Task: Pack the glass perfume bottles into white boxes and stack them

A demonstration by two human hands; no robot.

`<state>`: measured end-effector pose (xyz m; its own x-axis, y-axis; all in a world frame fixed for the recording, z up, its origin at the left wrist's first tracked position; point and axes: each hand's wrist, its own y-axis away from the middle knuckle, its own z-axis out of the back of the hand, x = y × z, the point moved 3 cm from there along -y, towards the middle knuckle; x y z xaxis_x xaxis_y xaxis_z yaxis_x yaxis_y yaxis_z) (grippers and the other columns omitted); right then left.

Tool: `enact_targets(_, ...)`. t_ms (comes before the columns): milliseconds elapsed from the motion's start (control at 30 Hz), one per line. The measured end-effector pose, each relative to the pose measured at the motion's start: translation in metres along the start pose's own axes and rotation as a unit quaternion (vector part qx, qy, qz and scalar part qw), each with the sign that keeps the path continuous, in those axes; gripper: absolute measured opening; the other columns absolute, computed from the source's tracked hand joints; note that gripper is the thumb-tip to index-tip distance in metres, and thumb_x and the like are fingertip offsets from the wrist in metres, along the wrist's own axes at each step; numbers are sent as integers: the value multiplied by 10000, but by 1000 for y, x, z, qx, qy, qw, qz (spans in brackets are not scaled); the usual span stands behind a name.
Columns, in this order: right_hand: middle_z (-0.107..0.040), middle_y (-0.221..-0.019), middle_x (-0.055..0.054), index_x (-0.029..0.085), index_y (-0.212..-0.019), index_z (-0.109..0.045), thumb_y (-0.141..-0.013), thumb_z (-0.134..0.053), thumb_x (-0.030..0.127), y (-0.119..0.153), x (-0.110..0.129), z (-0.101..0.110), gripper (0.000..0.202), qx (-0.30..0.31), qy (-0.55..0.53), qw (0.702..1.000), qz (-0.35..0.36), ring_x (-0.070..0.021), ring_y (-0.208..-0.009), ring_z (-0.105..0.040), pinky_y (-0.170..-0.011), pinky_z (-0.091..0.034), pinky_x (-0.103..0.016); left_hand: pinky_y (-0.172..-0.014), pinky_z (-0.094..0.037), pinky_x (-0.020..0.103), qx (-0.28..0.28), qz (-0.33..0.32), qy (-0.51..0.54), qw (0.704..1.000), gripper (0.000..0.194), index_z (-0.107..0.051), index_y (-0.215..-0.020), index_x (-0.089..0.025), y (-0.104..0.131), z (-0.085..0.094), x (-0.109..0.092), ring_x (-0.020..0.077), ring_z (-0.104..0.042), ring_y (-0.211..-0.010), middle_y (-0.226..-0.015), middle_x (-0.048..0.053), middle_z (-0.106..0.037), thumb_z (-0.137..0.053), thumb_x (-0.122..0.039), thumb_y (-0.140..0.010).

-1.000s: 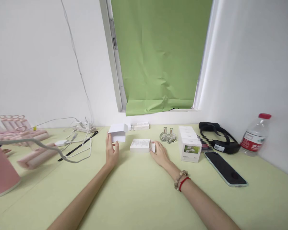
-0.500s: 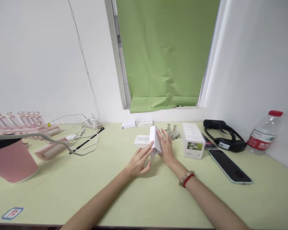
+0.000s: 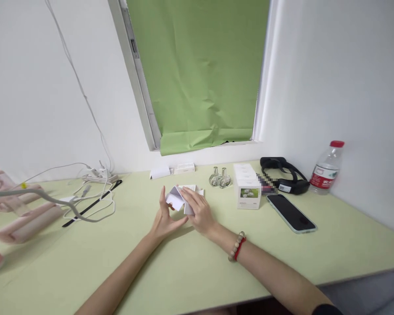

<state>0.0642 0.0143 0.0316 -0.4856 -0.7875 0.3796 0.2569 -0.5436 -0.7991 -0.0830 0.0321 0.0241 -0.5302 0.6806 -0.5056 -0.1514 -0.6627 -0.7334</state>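
Observation:
A small white cardboard box (image 3: 175,199), its panels and flaps standing open, is between my two hands above the table. My right hand (image 3: 200,212) has its fingers laid along the right panel, closed on it. My left hand (image 3: 164,222) holds the box from the left and below, with the index finger pointing up and the thumb stretched towards the right hand. Part of its fingers is hidden behind the cardboard. Just behind the right hand lies a flat white printed box (image 3: 201,191), mostly covered.
Two clear round glass pieces with metal necks (image 3: 220,178) stand beside a row of white boxes (image 3: 248,197). Further right are a phone (image 3: 292,213), a black headset (image 3: 292,186) and a water bottle (image 3: 325,175). Cables (image 3: 98,201) and pink rolls (image 3: 29,223) occupy the left.
The view has swung right, and things appear further left. The box has been turned and its panels spread wider. My right hand has come over its right panel; my left index finger has lifted.

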Motion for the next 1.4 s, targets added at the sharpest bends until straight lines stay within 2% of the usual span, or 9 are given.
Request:
enact_targets(133, -457, -1330, -3, 267, -1353, -345, -856, -310, 164, 1, -3, -1, 510, -54, -50, 997, -30, -144, -1235, -403, -1041, -344, -329, -694, -497, 316, -13, 22, 4, 1000, 1126, 182, -1375, -286, 1, -14, -13, 211, -569, -980, -1372, 179, -354, -684, -353, -658)
enact_targets(200, -477, -1312, -8, 257, -1334, -370, -888, -279, 196, 2, -6, 0, 459, -82, -71, 993, -54, -134, -1223, -418, -1029, -357, -310, -760, -491, 331, -49, 73, 28, 996, 1100, 161, -1377, -298, 3, -19, -20, 219, -543, -1046, -1403, 177, -302, -679, -367, -670)
enact_targets(267, -475, -1313, -16, 244, -1333, -365, -906, -266, 234, 3, -9, 0, 438, -90, -88, 989, -78, -132, -1211, -433, -1011, -375, -296, -819, -478, 348, -23, 109, 57, 992, 1040, 94, -1395, -283, 5, -26, -27, 223, -538, -1067, -1377, 170, -343, -665, -375, -689)
enact_targets(500, -334, -1414, -52, 234, -1407, -202, -810, -420, 340, 4, -9, -2, 644, 31, -69, 995, -58, -222, -1219, -424, -903, -462, -341, -845, -474, 385, 57, 157, 108, 980, 1082, 142, -1401, -271, 6, -28, -13, 218, -566, -1028, -1374, 153, -378, -658, -376, -680)
enact_targets(633, -314, -1424, -61, 228, -1427, -100, -805, -407, 317, 6, -11, -5, 698, 45, -84, 994, -61, -228, -1228, -414, -898, -466, -366, -836, -482, 342, 86, 201, 149, 964, 946, 124, -1409, -256, 7, -29, -7, 195, -564, -1029, -1386, 124, -380, -553, -403, -764)
enact_targets(833, -315, -1427, -41, 276, -1430, -44, -842, -395, 328, 7, -11, -8, 686, 71, -98, 990, -72, -202, -1218, -427, -926, -450, -358, -819, -493, 308, 56, 225, 139, 963, 890, 44, -1418, -299, 7, -23, -15, 184, -568, -1021, -1333, 62, -456, -550, -429, -768)
enact_targets(1067, -341, -1417, -16, 340, -1421, -44, -816, -479, 400, 7, -9, -8, 748, 153, -111, 977, -101, -224, -1189, -454, -907, -450, -374, -890, -466, 312, 28, 261, 215, 941, 799, -38, -1432, -264, 4, -17, -23, 231, -469, -1188, -1411, 71, -361, -463, -517, -804)
enact_targets(1233, -358, -1402, -40, 299, -1421, -127, -799, -515, 416, 7, -9, -9, 742, 145, -125, 978, -86, -217, -1266, -363, -1030, -329, -400, -864, -480, 329, 12, 284, 247, 926, 816, -84, -1428, -249, 6, -20, -23, 237, -499, -1150, -1380, 94, -401, -478, -549, -779)
enact_targets(1400, -428, -1355, -49, 281, -1397, -214, -819, -498, 401, 10, -13, -17, 654, 113, -195, 969, -104, -206, -1220, -426, -991, -382, -385, -798, -504, 314, 9, 331, 257, 908, 760, -191, -1398, -221, 8, -23, -20, 222, -566, -1043, -1257, 114, -511, -469, -569, -783)
